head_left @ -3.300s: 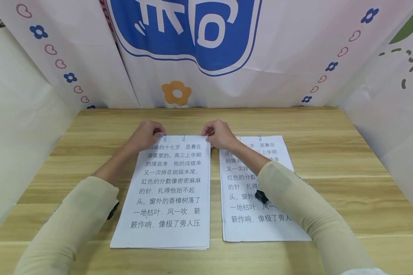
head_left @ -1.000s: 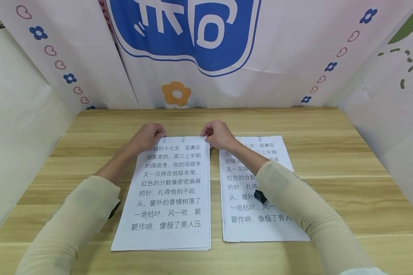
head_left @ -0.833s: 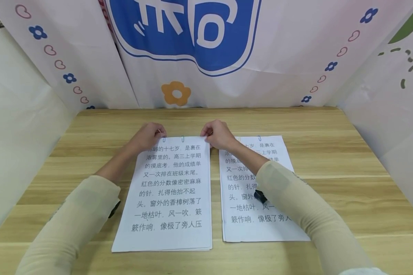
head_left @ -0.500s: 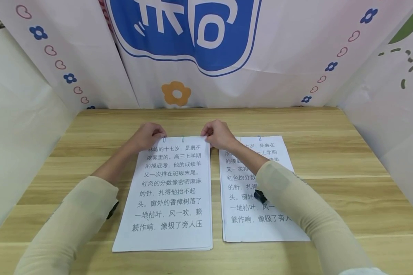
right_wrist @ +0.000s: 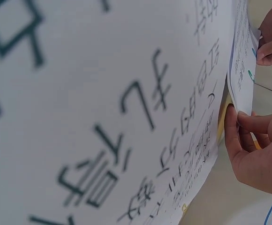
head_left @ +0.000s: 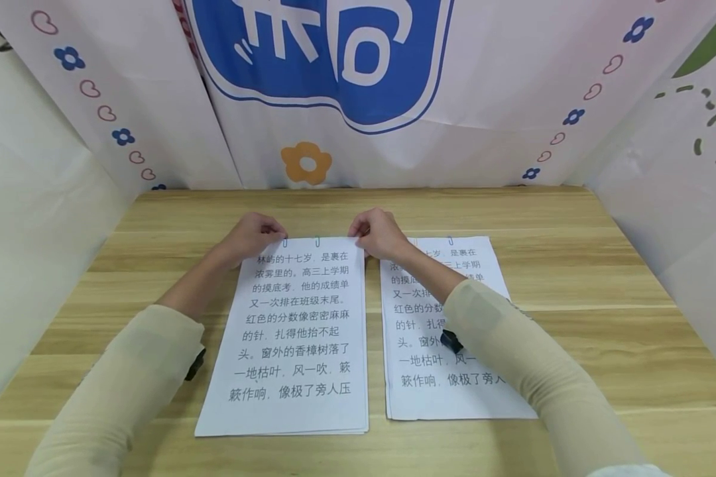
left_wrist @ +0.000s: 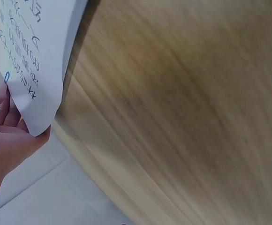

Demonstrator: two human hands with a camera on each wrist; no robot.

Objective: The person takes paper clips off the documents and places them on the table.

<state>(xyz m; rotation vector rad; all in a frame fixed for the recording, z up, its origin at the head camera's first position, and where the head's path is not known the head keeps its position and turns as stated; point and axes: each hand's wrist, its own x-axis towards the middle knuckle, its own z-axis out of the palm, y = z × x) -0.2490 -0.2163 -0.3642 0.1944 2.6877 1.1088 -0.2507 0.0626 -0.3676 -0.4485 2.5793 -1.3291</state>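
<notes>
A stack of white printed paper (head_left: 298, 318) lies left of centre on the table, two paper clips on its top edge. One clip is blue (left_wrist: 7, 77), the other green (right_wrist: 251, 75). My left hand (head_left: 252, 236) holds the stack's top-left corner, with the tip of a finger at the blue clip. In the left wrist view some of its fingers pass behind the corner. My right hand (head_left: 380, 233) pinches the top-right corner between thumb and fingers. Under my right forearm lies a second printed stack (head_left: 420, 397), partly covered by the sleeve, also clipped along the top.
The wood-grain table (head_left: 602, 331) runs back to a white printed backdrop (head_left: 489, 93) with a blue emblem. White panels (head_left: 30, 199) close off both sides. The two stacks lie side by side with a narrow strip of table between them.
Compared with the oldest frame, the left stack's bottom edge sits slightly nearer me and further right. Both hands stay at its top corners, almost unmoved. The right stack lies still.
</notes>
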